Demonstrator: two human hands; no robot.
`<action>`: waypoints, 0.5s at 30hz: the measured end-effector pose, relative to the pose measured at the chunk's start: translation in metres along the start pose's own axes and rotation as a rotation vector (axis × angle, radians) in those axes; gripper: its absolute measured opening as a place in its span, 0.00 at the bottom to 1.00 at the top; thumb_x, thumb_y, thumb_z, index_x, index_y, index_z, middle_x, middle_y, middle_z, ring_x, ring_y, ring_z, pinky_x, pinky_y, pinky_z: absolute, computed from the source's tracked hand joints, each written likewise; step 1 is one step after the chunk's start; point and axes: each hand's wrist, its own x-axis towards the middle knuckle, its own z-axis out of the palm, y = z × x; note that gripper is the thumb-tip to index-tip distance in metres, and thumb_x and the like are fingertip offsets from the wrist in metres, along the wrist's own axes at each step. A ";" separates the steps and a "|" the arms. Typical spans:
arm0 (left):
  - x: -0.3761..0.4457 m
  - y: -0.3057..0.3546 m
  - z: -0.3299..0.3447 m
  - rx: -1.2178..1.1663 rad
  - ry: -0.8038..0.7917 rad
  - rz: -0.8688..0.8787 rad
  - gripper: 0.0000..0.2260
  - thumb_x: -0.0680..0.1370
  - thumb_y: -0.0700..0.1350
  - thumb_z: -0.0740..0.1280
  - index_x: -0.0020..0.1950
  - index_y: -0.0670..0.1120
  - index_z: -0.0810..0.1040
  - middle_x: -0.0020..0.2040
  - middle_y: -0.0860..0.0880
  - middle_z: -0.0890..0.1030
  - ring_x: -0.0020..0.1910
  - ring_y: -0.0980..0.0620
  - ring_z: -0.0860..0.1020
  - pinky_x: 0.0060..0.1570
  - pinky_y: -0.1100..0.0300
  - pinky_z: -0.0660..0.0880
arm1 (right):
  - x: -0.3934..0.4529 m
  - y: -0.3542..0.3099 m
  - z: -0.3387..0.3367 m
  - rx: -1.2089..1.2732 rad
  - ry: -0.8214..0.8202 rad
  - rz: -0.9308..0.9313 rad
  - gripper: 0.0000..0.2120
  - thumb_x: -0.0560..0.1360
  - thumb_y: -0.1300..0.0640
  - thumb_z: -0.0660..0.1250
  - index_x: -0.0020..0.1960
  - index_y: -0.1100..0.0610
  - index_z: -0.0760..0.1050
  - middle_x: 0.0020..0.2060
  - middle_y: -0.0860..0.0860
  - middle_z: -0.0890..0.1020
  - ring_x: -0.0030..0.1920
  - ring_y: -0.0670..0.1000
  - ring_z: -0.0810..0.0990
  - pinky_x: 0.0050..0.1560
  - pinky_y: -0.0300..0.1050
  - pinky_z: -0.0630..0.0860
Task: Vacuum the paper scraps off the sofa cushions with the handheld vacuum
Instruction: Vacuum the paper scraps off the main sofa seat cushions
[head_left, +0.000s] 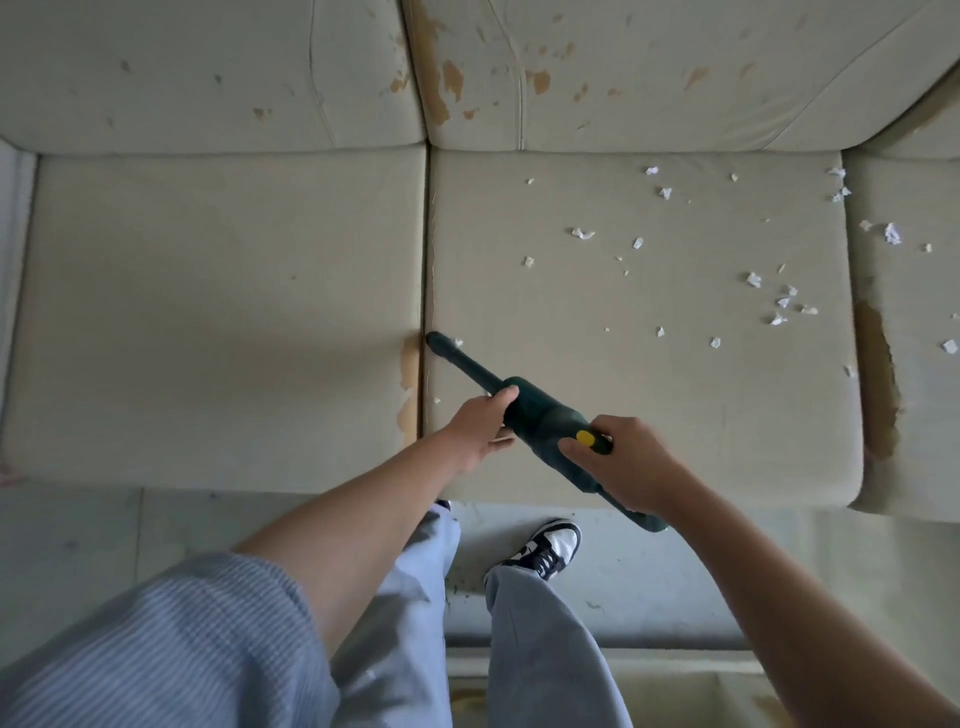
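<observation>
A dark green handheld vacuum (540, 413) with a yellow button lies slanted over the middle seat cushion (597, 364). Its narrow nozzle tip (436, 340) touches the cushion's left edge by the seam, beside a small scrap. My left hand (480, 428) grips the front of the vacuum body. My right hand (623, 462) holds the rear handle, thumb near the yellow button. Several white paper scraps (779, 301) lie scattered over the right half of the middle cushion, and more scraps (892, 234) sit on the right cushion.
The left seat cushion (218, 312) shows no scraps. Worn back cushions (623, 78) with peeled brown patches stand behind. My legs and a black-and-white sneaker (545, 548) are on the grey floor in front of the sofa.
</observation>
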 end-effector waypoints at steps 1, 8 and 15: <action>-0.001 -0.002 0.003 0.000 0.000 0.007 0.14 0.84 0.54 0.63 0.63 0.45 0.76 0.59 0.47 0.81 0.61 0.47 0.80 0.61 0.54 0.80 | -0.002 0.003 0.000 -0.015 0.008 -0.005 0.17 0.78 0.42 0.66 0.38 0.54 0.72 0.31 0.51 0.77 0.31 0.51 0.72 0.34 0.46 0.68; -0.008 -0.017 0.043 -0.016 -0.069 0.013 0.19 0.84 0.55 0.64 0.67 0.43 0.76 0.63 0.45 0.81 0.63 0.46 0.80 0.58 0.55 0.80 | -0.025 0.040 -0.010 -0.010 0.076 0.036 0.18 0.77 0.42 0.67 0.36 0.53 0.72 0.29 0.51 0.76 0.30 0.51 0.73 0.33 0.46 0.69; -0.007 -0.023 0.052 -0.024 -0.067 0.056 0.16 0.84 0.54 0.64 0.64 0.43 0.77 0.56 0.47 0.82 0.57 0.49 0.80 0.55 0.57 0.81 | -0.029 0.049 -0.003 0.024 0.089 0.057 0.17 0.78 0.43 0.67 0.39 0.55 0.75 0.30 0.53 0.78 0.31 0.53 0.74 0.34 0.45 0.69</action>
